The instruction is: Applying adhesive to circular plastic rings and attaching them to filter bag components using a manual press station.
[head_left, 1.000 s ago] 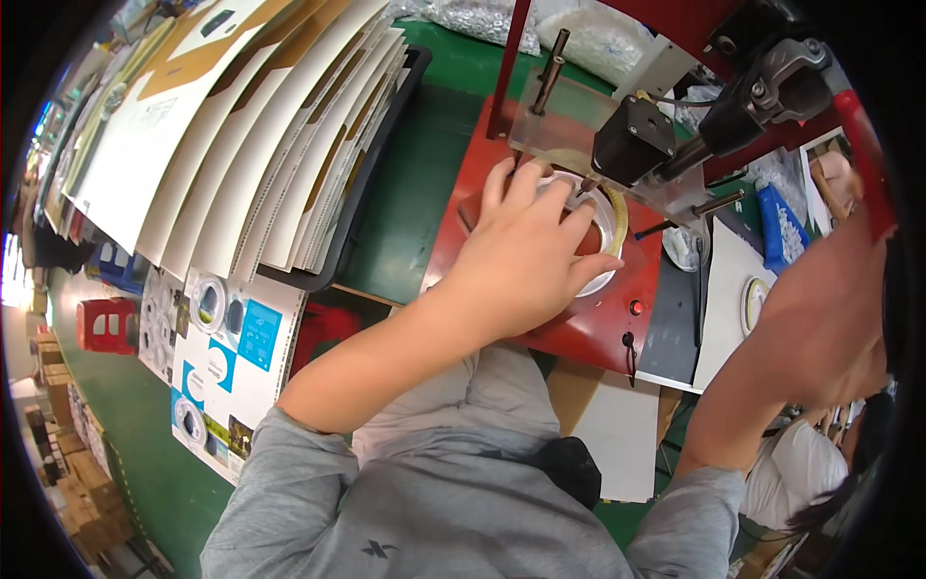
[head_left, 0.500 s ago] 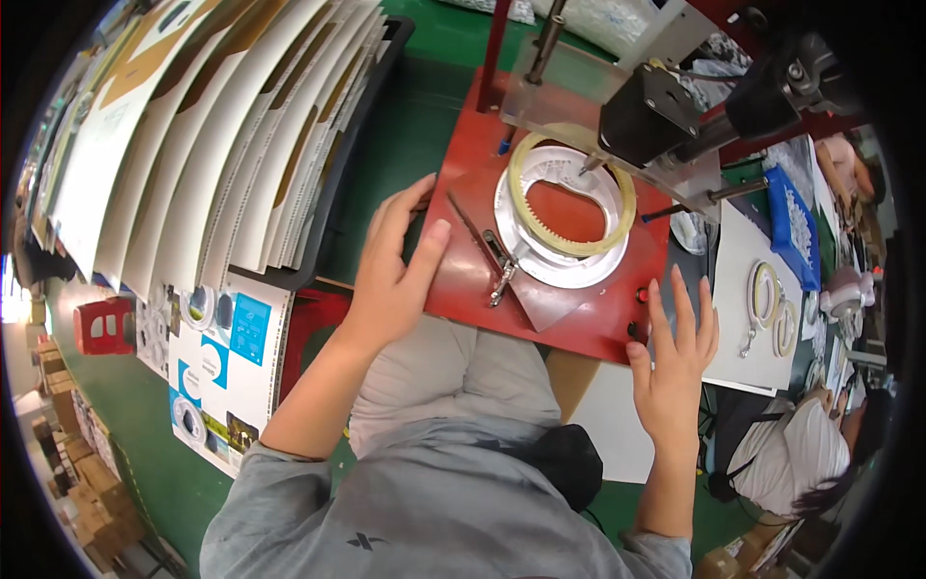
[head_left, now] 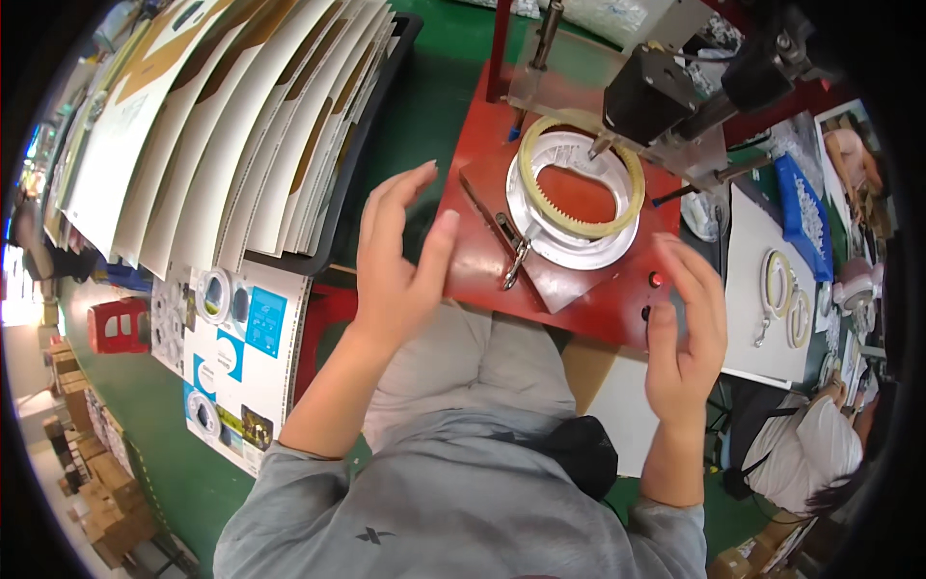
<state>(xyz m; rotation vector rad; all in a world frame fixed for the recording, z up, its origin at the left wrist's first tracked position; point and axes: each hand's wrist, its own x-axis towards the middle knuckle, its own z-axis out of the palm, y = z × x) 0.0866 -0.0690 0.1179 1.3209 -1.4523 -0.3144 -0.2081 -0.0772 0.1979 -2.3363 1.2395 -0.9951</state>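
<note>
My left hand (head_left: 395, 270) is open beside the left edge of a red machine base (head_left: 473, 275), its thumb and fingers spread with nothing between them. At the right edge of the base, my right hand (head_left: 687, 338) is also open and empty, its fingers bent beside a lit red button (head_left: 656, 280). Its thumb is close to a black knob (head_left: 646, 314); contact cannot be made out. On the base lies a white plastic ring (head_left: 571, 253), with a yellowish toothed ring (head_left: 631, 203) above it. A metal toggle clamp (head_left: 514, 259) sits at its left.
A black motor block (head_left: 651, 95) and clear plate (head_left: 559, 85) overhang the rings. Upright cardboard sheets (head_left: 217, 145) fill a black tray at left. To the right are more rings (head_left: 776, 285) on white board and a blue bin (head_left: 803, 217). Another person (head_left: 805, 449) sits at far right.
My left hand has come away from the base's left edge. The fingers of my right hand have bent inward by the button, which now glows brighter. The whole view has shifted slightly.
</note>
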